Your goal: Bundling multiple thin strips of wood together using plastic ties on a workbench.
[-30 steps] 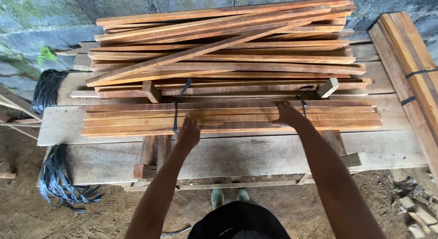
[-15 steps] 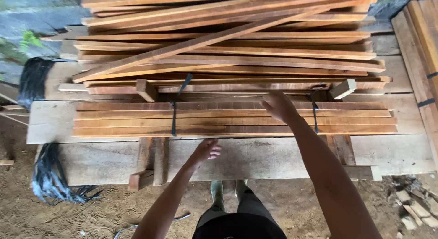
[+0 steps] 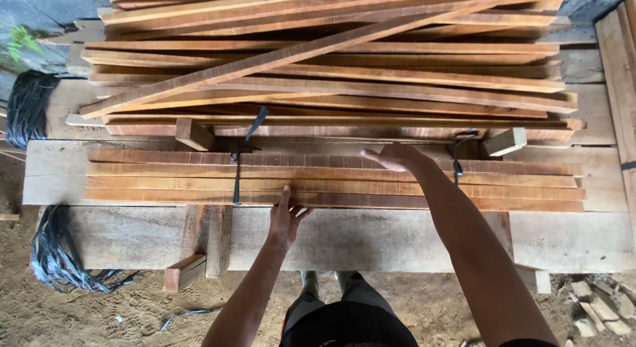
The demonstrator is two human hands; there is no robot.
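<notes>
Strapped slat bundle (image 3: 397, 184) is lying on the plank bench (image 3: 397, 237); left hand (image 3: 286, 218) is touching its near edge, fingers spread, gripping nothing; right hand (image 3: 395, 156) is resting flat on top, open. Looks stiff, heavyish, splintery; best gripping near both black straps (image 3: 236, 181)

Rough plank bench (image 3: 397, 241) under strapped slat bundle (image 3: 331, 181), loose slats (image 3: 331, 75)
</notes>
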